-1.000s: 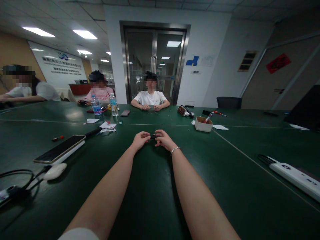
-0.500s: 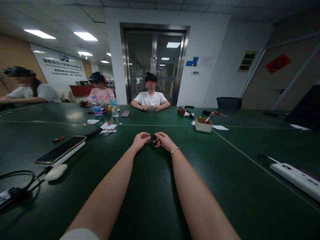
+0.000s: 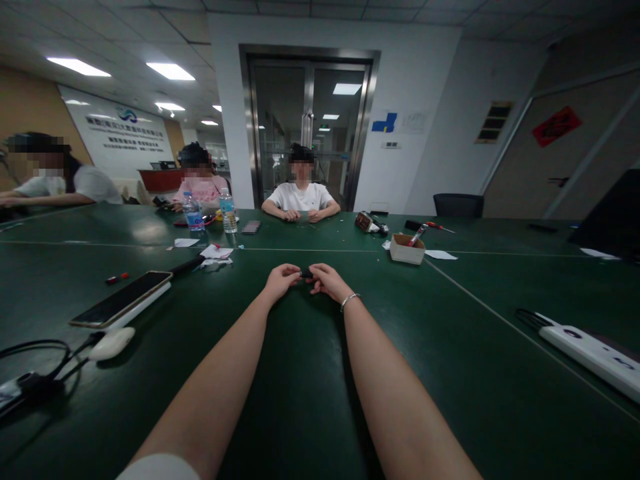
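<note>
1. From afar, I have the left hand point(image 3: 280, 284) pinching one end of a small black object point(image 3: 306, 274), fingers point(image 3: 292, 269) nearly together.
2. I have the right hand point(image 3: 330, 283) pinching its other end, fingers almost closed.
3. The object sits between both hands' fingers, over the table point(image 3: 310, 387).
4. Right of the fingers I see an open box point(image 3: 407, 253); left, a phone point(image 3: 123, 300).

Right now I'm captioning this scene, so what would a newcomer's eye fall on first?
Probably the left hand and right hand, meeting mid-picture at a small dark object above the green table. Next, perhaps the black phone at left, then the red sign on the door at upper right.
</note>
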Available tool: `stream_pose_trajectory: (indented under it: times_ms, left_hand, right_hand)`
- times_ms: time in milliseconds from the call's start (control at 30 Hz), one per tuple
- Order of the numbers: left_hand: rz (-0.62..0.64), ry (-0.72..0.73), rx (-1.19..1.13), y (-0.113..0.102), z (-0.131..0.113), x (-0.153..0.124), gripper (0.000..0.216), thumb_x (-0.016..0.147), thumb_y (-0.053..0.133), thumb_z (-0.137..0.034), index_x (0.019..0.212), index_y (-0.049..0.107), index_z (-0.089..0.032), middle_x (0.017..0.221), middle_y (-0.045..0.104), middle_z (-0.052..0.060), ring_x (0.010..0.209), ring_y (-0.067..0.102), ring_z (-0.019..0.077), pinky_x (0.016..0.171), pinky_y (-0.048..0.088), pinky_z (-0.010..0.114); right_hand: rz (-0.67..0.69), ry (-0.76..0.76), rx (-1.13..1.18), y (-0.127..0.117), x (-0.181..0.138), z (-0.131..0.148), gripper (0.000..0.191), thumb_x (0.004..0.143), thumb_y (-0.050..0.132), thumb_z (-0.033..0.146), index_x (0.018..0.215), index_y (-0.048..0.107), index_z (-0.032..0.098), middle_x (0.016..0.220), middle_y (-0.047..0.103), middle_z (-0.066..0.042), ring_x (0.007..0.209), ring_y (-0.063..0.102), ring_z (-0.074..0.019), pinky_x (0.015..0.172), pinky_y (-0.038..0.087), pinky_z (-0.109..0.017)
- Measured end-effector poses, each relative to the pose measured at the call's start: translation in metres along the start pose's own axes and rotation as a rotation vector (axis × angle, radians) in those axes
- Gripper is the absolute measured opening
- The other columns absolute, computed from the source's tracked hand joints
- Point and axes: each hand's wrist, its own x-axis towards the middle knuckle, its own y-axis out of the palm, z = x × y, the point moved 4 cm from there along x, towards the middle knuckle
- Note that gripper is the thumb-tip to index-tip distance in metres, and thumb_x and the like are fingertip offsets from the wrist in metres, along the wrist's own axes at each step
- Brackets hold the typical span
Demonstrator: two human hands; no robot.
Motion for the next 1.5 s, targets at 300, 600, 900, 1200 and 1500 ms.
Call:
stream_pose_trajectory:
  times_ms: [300,600,900,1200,1500]
  left_hand:
    - [0.004,0.005,-0.002,-0.0003,-0.0010,-0.0008,0.021,0.065,0.070,-0.018,0.083,0.062,-0.012,0.077,0.066,0.006,0.071,0.065,0.0154,0.069,0.051,0.030]
    - [0.025,-0.003,-0.004,0.0004,0.0006,0.0001,0.024,0.063,0.071,-0.022,0.084,0.066,-0.012,0.081,0.067,0.007,0.073,0.064,0.0154,0.072,0.050,0.031]
    - [0.071,0.012,0.048,0.0015,-0.0005,-0.0020,0.031,0.064,0.071,-0.025,0.091,0.064,-0.013,0.085,0.067,0.008,0.075,0.064,0.0157,0.069,0.050,0.029]
    - [0.025,0.007,0.113,0.0028,0.0023,0.0009,0.018,0.074,0.063,-0.029,0.084,0.059,-0.014,0.064,0.061,0.001,0.058,0.062,0.0121,0.054,0.048,0.022]
    - [0.027,-0.016,0.122,0.0029,0.0029,0.0001,0.016,0.072,0.064,-0.021,0.086,0.060,-0.013,0.071,0.065,0.005,0.066,0.064,0.0137,0.060,0.049,0.024]
  right_hand:
    - [0.012,-0.013,0.015,-0.0010,0.0010,-0.0014,0.009,0.083,0.052,0.015,0.092,0.053,0.016,0.059,0.056,0.004,0.033,0.044,-0.0030,0.042,0.055,-0.025]
    - [-0.002,0.010,0.002,-0.0007,0.0016,-0.0018,0.006,0.085,0.049,0.013,0.091,0.052,0.015,0.058,0.059,0.002,0.033,0.043,-0.0027,0.042,0.055,-0.023]
    - [-0.018,0.021,0.054,-0.0030,0.0011,-0.0040,0.008,0.085,0.049,0.009,0.089,0.052,0.014,0.059,0.062,0.001,0.035,0.045,-0.0019,0.049,0.056,-0.023]
    - [-0.018,0.017,0.071,-0.0026,-0.0003,-0.0034,0.008,0.084,0.049,0.008,0.087,0.054,0.015,0.057,0.061,0.001,0.036,0.046,-0.0024,0.050,0.057,-0.024]
    - [-0.021,0.015,0.066,-0.0027,0.0014,-0.0044,0.008,0.083,0.050,0.008,0.087,0.053,0.014,0.058,0.061,0.001,0.035,0.045,-0.0023,0.049,0.056,-0.023]
